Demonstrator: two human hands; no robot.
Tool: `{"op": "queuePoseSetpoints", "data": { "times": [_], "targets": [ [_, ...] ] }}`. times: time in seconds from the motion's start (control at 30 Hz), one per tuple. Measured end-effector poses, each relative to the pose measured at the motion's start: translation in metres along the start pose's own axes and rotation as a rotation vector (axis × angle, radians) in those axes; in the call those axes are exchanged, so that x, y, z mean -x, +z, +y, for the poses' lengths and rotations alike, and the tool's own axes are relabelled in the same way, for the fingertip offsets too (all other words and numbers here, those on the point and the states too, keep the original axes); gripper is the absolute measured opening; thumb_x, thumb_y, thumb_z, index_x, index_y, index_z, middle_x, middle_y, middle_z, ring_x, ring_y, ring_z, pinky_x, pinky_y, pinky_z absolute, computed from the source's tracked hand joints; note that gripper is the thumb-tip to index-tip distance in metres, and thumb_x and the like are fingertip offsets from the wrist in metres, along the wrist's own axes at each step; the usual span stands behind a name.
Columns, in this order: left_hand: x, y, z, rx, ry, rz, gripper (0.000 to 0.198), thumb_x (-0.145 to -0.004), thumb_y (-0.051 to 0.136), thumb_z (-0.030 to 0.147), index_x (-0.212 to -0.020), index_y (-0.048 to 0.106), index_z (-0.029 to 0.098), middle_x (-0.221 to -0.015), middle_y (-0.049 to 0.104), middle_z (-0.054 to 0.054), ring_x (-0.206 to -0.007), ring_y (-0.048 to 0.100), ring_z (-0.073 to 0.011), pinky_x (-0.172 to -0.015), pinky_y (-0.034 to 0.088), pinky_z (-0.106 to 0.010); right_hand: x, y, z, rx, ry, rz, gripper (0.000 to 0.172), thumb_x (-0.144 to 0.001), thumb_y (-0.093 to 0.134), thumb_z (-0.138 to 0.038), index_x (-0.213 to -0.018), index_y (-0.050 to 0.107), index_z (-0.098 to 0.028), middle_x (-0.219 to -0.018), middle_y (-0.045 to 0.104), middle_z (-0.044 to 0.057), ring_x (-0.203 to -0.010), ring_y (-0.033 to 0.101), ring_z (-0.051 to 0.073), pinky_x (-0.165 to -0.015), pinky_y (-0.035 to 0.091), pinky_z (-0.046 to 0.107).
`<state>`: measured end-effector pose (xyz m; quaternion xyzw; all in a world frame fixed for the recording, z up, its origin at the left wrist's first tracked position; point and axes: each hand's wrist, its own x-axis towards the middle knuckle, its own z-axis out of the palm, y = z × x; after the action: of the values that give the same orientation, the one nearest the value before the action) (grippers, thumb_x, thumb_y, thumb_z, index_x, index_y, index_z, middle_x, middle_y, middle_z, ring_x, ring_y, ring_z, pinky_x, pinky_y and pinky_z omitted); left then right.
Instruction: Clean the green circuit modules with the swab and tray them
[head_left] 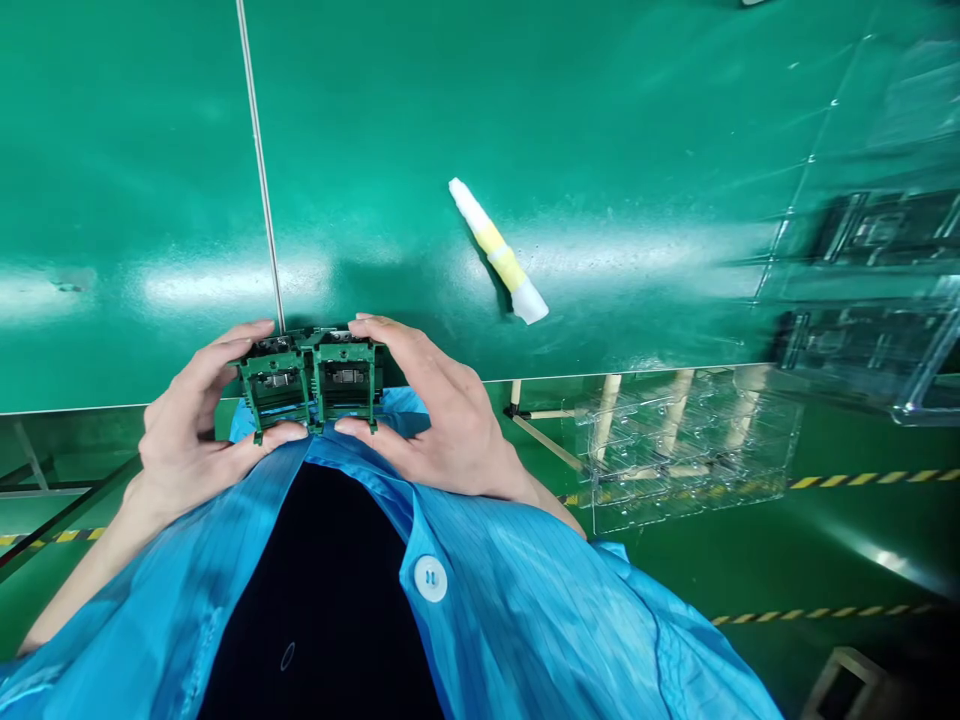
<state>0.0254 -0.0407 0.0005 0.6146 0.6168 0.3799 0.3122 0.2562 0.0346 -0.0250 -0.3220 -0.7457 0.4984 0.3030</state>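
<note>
At the near edge of the table, two dark green plastic housings with metal parts inside stand side by side, touching or nearly so. My left hand point(191, 410) grips the left housing point(279, 385) from its outer side, fingertips on the far edge and thumb on the near edge. Around the right housing point(345, 385), my right hand point(450, 420) closes in the same way, from the right. A thin metal strip point(259, 160) runs from the far side of the table down to the left housing.
A white-and-yellow wrapped stick point(499, 255) lies on the green table point(600, 110). Clear plastic trays point(930, 370) with dark green parts sit at the right. Below the table edge, a clear compartment tray point(690, 450) rests on a rack of pale tubes point(551, 440).
</note>
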Motion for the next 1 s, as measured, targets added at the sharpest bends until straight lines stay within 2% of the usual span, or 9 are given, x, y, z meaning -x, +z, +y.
{"op": "queuePoseSetpoints", "data": {
  "times": [0.23, 0.43, 0.57, 0.67, 0.77, 0.87, 1.0],
  "targets": [
    [-0.002, 0.001, -0.002, 0.026, 0.047, 0.0, 0.083, -0.067, 0.093, 0.023, -0.141, 0.055, 0.03, -0.141, 0.064, -0.007, -0.134, 0.058, -0.0235, -0.113, 0.052, -0.039, -0.002, 0.001, -0.002, 0.033, -0.025, 0.012, 0.058, -0.094, 0.068, -0.037, -0.145, 0.046, -0.019, -0.145, 0.059, 0.014, -0.137, 0.056, 0.026, -0.116, 0.05, 0.044],
    [0.001, 0.0, -0.001, -0.037, -0.001, 0.011, 0.079, -0.069, 0.091, 0.031, -0.14, 0.055, 0.03, -0.137, 0.066, -0.009, -0.131, 0.061, -0.0289, -0.11, 0.054, -0.049, -0.002, 0.001, -0.002, 0.007, 0.023, -0.016, 0.059, -0.093, 0.068, -0.038, -0.146, 0.046, -0.022, -0.148, 0.057, 0.012, -0.137, 0.056, 0.026, -0.115, 0.05, 0.046],
    [0.001, -0.002, 0.006, -0.158, -0.041, -0.014, 0.076, -0.072, 0.089, 0.038, -0.14, 0.055, 0.03, -0.134, 0.067, -0.007, -0.124, 0.066, -0.0291, -0.106, 0.058, -0.047, -0.004, 0.0, 0.003, -0.048, 0.061, -0.019, 0.059, -0.091, 0.071, -0.041, -0.143, 0.048, -0.025, -0.144, 0.06, 0.01, -0.135, 0.057, 0.026, -0.115, 0.049, 0.047],
    [-0.005, -0.007, 0.013, -0.279, 0.014, -0.056, 0.077, -0.073, 0.087, 0.043, -0.142, 0.054, 0.033, -0.13, 0.07, -0.001, -0.116, 0.07, -0.0253, -0.107, 0.059, -0.039, -0.007, -0.002, 0.007, -0.097, 0.069, -0.023, 0.062, -0.088, 0.074, -0.048, -0.14, 0.051, -0.024, -0.139, 0.064, 0.01, -0.131, 0.06, 0.026, -0.113, 0.05, 0.045],
    [-0.012, -0.012, 0.019, -0.335, 0.063, -0.093, 0.076, -0.074, 0.084, 0.052, -0.143, 0.054, 0.035, -0.124, 0.072, 0.002, -0.105, 0.073, -0.023, -0.099, 0.062, -0.032, -0.008, -0.005, 0.01, -0.147, 0.071, -0.016, 0.065, -0.085, 0.076, -0.052, -0.137, 0.053, -0.021, -0.136, 0.066, 0.012, -0.128, 0.063, 0.025, -0.112, 0.051, 0.042],
    [-0.017, -0.013, 0.024, -0.36, 0.115, -0.098, 0.076, -0.077, 0.08, 0.055, -0.144, 0.053, 0.035, -0.119, 0.073, 0.002, -0.098, 0.073, -0.0223, -0.093, 0.062, -0.031, -0.01, -0.006, 0.012, -0.203, 0.086, -0.004, 0.068, -0.082, 0.078, -0.056, -0.134, 0.054, -0.019, -0.134, 0.067, 0.012, -0.125, 0.064, 0.025, -0.109, 0.052, 0.04],
    [-0.022, -0.013, 0.035, -0.4, 0.188, -0.08, 0.072, -0.082, 0.078, 0.05, -0.146, 0.051, 0.034, -0.112, 0.073, 0.0, -0.09, 0.071, -0.0218, -0.086, 0.062, -0.031, -0.012, -0.003, 0.018, -0.318, 0.102, -0.013, 0.073, -0.076, 0.08, -0.061, -0.131, 0.055, -0.021, -0.128, 0.069, 0.011, -0.116, 0.068, 0.024, -0.106, 0.053, 0.04]
  ]
}}
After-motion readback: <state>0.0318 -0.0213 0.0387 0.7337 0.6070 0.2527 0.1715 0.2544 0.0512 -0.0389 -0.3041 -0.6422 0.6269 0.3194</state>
